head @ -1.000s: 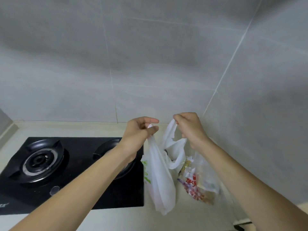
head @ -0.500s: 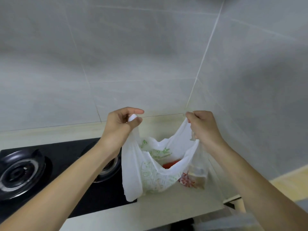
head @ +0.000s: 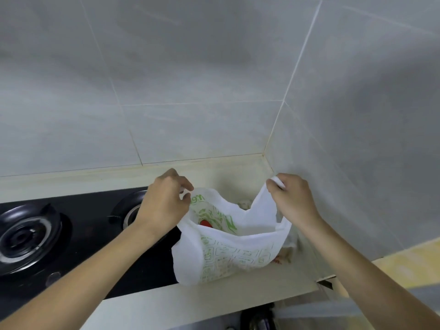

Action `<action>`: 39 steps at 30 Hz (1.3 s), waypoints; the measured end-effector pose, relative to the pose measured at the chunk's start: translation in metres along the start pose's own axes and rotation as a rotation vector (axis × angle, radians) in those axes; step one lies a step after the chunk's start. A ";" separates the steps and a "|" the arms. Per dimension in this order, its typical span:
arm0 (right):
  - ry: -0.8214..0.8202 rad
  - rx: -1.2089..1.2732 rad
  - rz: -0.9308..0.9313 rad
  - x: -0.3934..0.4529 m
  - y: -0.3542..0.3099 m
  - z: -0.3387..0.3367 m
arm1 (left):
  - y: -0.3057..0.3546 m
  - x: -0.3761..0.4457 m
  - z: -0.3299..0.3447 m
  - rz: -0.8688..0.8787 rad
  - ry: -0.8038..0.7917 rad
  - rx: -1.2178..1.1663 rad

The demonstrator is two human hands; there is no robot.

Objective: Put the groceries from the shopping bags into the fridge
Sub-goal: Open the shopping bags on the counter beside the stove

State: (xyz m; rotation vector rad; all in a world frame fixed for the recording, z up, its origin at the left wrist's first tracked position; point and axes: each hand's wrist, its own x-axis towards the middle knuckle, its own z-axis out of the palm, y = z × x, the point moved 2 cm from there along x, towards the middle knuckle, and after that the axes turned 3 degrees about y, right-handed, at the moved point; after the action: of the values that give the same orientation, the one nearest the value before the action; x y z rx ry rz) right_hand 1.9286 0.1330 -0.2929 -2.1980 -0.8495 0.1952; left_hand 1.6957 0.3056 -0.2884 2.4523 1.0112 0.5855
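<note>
Shopping bag (head: 228, 253), handles pinched by left hand (head: 164, 206) and right hand (head: 291, 198), hides most contents.

Two bare forearms entered from the lower corners, each uncovered along the whole length in view, with no sleeve edge seen inside the picture. The left hand (head: 164, 203) and the right hand (head: 291, 198) were both ungloved; no ring, watch, strap or bracelet was seen on any finger or wrist facing the camera, and no markings were observed on either arm. Fingernails, where they showed on the left hand, appeared short and unpainted, though motion blur left finer detail beyond judgement.
</note>
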 end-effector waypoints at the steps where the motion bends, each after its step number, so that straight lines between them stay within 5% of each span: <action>1: 0.008 -0.050 -0.012 -0.001 0.004 0.001 | 0.000 -0.002 0.004 0.025 -0.023 0.063; 8: 0.090 -0.466 -0.044 -0.012 0.020 -0.013 | 0.001 -0.013 0.023 0.056 -0.142 0.560; 11: 0.295 -0.425 -0.156 -0.032 0.014 -0.020 | 0.004 -0.019 0.023 0.064 -0.079 0.669; 13: 0.324 -0.289 -0.385 -0.054 0.002 -0.010 | 0.009 -0.022 0.019 0.103 0.041 0.697; 17: -0.130 -0.228 -0.822 -0.084 0.001 0.038 | 0.028 -0.023 0.022 0.428 0.222 0.467; 20: -0.320 -0.397 -0.981 -0.070 0.041 0.066 | 0.025 -0.021 0.056 0.641 -0.061 0.416; 25: -0.503 -0.717 -1.125 -0.031 0.108 0.070 | -0.022 -0.028 0.102 0.549 -0.430 0.524; 30: -0.465 -0.840 -1.168 -0.009 0.143 0.063 | -0.021 -0.038 0.093 0.448 -0.446 0.669; 34: -0.499 -0.848 -1.004 -0.004 0.165 0.065 | -0.043 -0.052 0.100 0.322 -0.560 0.699; 39: -0.557 -0.827 -0.918 -0.009 0.171 0.075 | -0.044 -0.064 0.095 0.558 -0.611 0.703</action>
State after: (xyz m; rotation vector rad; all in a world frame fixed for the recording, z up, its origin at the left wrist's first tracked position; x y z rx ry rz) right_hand 1.9812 0.0885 -0.4671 -2.1774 -2.5009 -0.0235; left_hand 1.6801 0.2663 -0.4032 3.2254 0.2827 -0.4642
